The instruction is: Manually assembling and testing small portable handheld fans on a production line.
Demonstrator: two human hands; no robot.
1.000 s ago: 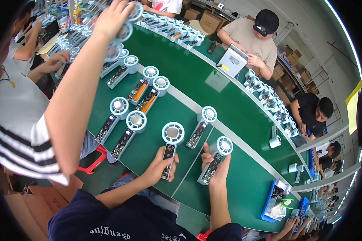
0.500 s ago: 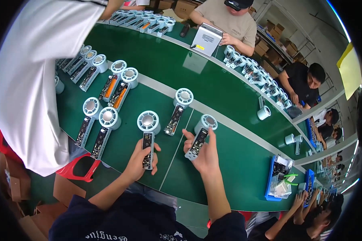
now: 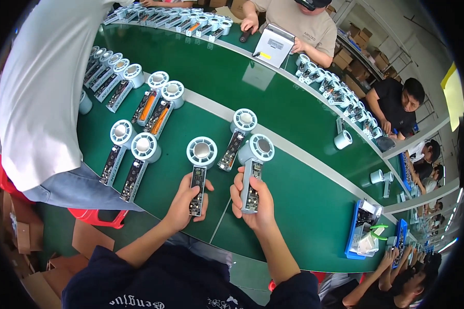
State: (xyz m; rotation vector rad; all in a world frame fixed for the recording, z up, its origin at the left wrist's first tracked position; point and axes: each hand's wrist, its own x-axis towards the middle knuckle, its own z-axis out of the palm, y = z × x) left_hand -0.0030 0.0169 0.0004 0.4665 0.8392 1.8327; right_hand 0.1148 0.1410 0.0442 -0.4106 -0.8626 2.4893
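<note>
Green table [image 3: 304, 226] fills the foreground. Beyond its pale rail [image 3: 209, 104], a second green surface [image 3: 201, 67]. Co-worker in a white top [image 3: 46, 103] stands at the left edge.

Both of the wearer's hands work near the table's front edge, each occupied. Left hand [image 3: 180, 206]: thumb over the face of a handle, fingers wrapped round its right side, pinching the left-hand unit [image 3: 198, 172]. Right hand [image 3: 261, 210]: thumb on one side, fingers on the other, closed on the handle of the right-hand unit [image 3: 252, 175]. Both units point away from the body, ring heads at the far end; the right one leans slightly rightward. Cannot tell whether either bears on the table.

Key relation: the third unit [image 3: 232, 149] lies unheld, beyond and between the hands. Long axis slants up and to the right, head farthest, handle end toward the wearer. Right hand slightly nearer; its unit's head shows just beside that handle.

Smallest: the dark board strip [image 3: 196, 205] under the left thumb; a silver disc [image 3: 201, 150] inside that unit's ring.
</note>
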